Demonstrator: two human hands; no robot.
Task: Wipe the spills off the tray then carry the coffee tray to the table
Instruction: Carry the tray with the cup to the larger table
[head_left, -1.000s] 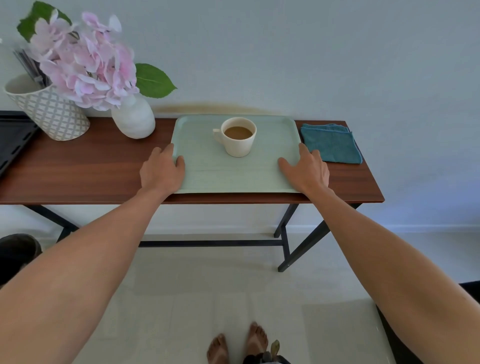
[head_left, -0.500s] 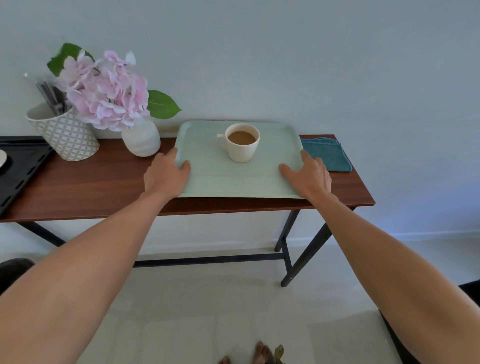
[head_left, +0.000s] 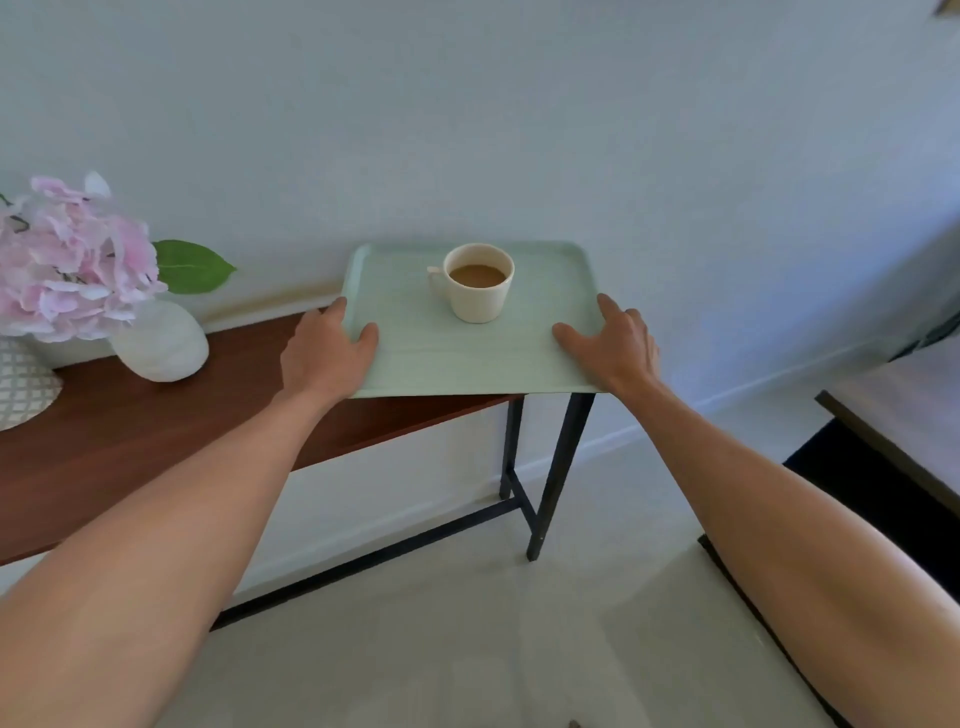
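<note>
- The pale green tray (head_left: 457, 358) is held level by both hands, its right near corner hanging out past the right end of the wooden console table (head_left: 156, 431); whether its underside touches the tabletop cannot be told.
- The left hand (head_left: 324, 356) grips the tray's left edge, thumb lying on the top surface, fingers curled over the rim.
- The right hand (head_left: 613, 345) grips the right edge the same way, thumb on top, fingers wrapped around the side.
- A cream cup (head_left: 480, 283) of milky coffee stands upright on the far middle of the tray, handle pointing left, between the two hands and clear of both.
- To the left on the table stands a white vase (head_left: 161, 340) with pink flowers (head_left: 72, 260), well apart from the tray.
- A patterned pot (head_left: 23, 384) sits at the far left edge.
- At right, the corner of another table (head_left: 893, 410) shows, separated from the tray by open floor.
</note>
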